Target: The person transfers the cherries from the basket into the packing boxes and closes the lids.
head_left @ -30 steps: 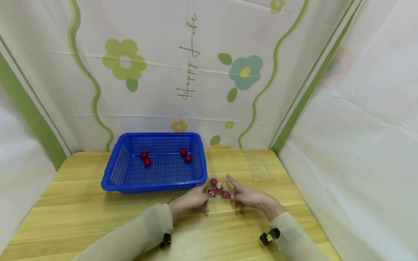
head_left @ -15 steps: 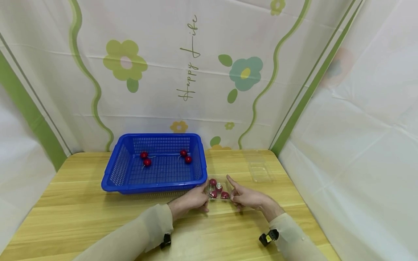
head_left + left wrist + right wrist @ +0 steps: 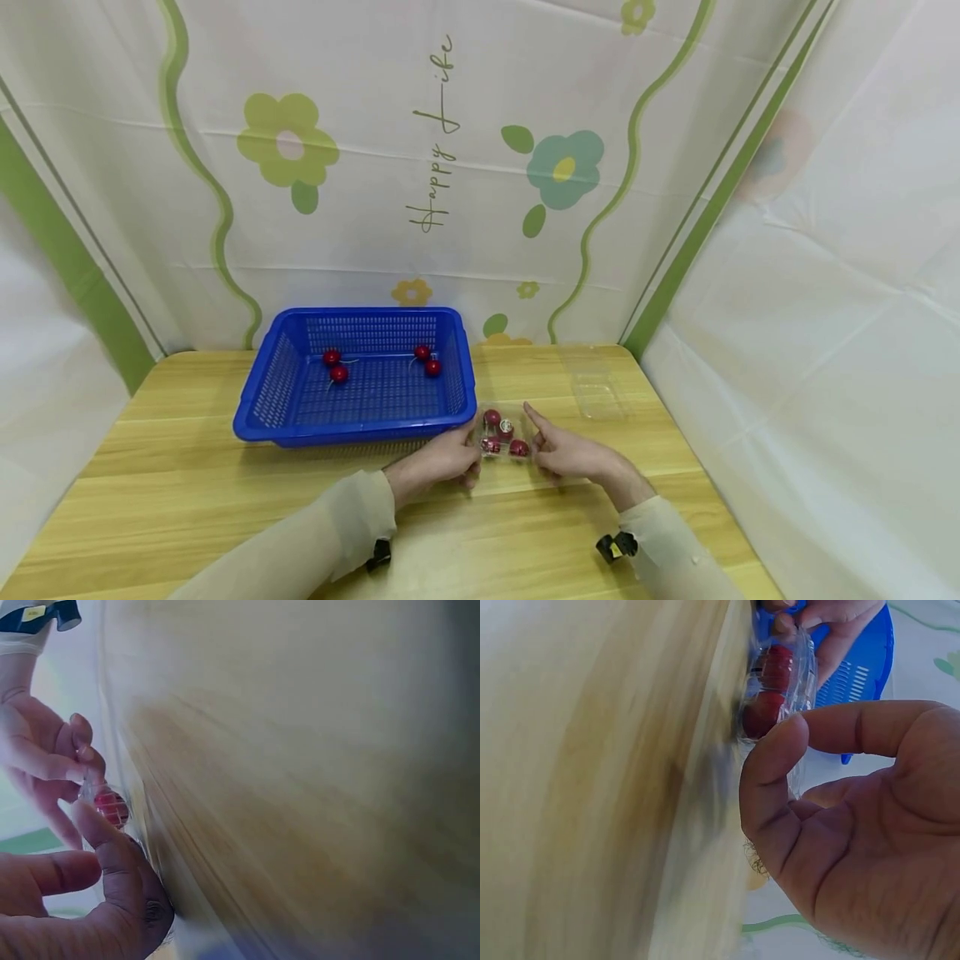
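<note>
A small clear plastic box (image 3: 512, 415) with several red cherries (image 3: 519, 448) inside sits low over the table, just right of the blue basket's front corner. My left hand (image 3: 444, 456) grips its left side and my right hand (image 3: 573, 455) its right side. In the right wrist view, the right thumb and a curled finger (image 3: 769, 776) meet at the edge of the box (image 3: 808, 664). The left wrist view has the left thumb (image 3: 71, 871) close to a bent finger; the box is mostly hidden there, with one cherry (image 3: 111, 808) showing.
A blue perforated basket (image 3: 352, 429) stands at the back left, with a pair of cherries (image 3: 339, 375) on its left and another pair (image 3: 432, 367) on its right. Another clear plastic container (image 3: 597, 395) lies at the back right. A printed curtain (image 3: 465, 250) closes the back.
The cherries inside the box have shifted slightly back and forth between its sides. Both hands keep almost the same place and hold. The basket has not moved.
</note>
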Action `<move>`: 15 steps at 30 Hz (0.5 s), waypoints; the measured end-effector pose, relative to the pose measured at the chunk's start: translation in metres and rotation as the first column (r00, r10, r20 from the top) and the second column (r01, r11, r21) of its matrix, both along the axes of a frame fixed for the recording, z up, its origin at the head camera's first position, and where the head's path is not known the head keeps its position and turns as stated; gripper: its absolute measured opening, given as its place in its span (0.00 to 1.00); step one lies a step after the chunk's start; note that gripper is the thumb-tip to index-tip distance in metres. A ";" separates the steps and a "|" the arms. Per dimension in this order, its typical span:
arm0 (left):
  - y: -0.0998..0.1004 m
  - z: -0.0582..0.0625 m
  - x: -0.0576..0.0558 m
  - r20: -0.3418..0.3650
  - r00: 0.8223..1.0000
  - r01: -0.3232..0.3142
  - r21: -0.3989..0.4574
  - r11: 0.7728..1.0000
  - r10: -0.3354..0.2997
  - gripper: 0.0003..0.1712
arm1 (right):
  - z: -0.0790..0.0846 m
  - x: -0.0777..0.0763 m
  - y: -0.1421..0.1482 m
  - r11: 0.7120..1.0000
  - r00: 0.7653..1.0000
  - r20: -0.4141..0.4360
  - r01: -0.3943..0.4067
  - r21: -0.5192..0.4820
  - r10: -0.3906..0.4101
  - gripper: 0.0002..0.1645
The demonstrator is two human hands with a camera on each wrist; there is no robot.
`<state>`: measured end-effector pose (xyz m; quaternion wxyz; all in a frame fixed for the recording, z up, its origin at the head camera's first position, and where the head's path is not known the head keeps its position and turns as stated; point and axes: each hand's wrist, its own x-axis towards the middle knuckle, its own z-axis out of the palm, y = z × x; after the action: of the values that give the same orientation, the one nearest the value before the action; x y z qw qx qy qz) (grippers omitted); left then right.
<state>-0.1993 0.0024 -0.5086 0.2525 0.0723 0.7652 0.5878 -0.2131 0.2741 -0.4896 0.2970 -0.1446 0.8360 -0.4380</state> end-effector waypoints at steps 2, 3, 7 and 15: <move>0.001 -0.001 -0.001 0.010 1.000 -0.008 0.012 1.000 0.008 0.53 | 0.000 0.001 0.000 1.000 1.000 -0.005 -0.006 0.011 0.006 0.60; 0.002 -0.002 -0.001 0.016 1.000 -0.014 0.022 1.000 0.014 0.53 | 0.000 0.002 0.000 1.000 1.000 -0.006 -0.009 0.016 0.009 0.60; 0.006 -0.005 -0.003 0.037 0.998 -0.046 0.055 0.997 0.044 0.53 | 0.001 0.003 -0.001 1.000 1.000 -0.010 -0.014 0.023 0.014 0.61; 0.009 -0.004 -0.004 0.060 0.997 -0.053 0.071 0.996 0.049 0.40 | 0.004 0.003 -0.003 0.995 0.993 -0.117 0.013 0.097 -0.001 0.55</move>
<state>-0.2033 0.0115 -0.5125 0.2569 0.0448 0.7372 0.6234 -0.2096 0.2713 -0.4861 0.2528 -0.1523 0.8729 -0.3885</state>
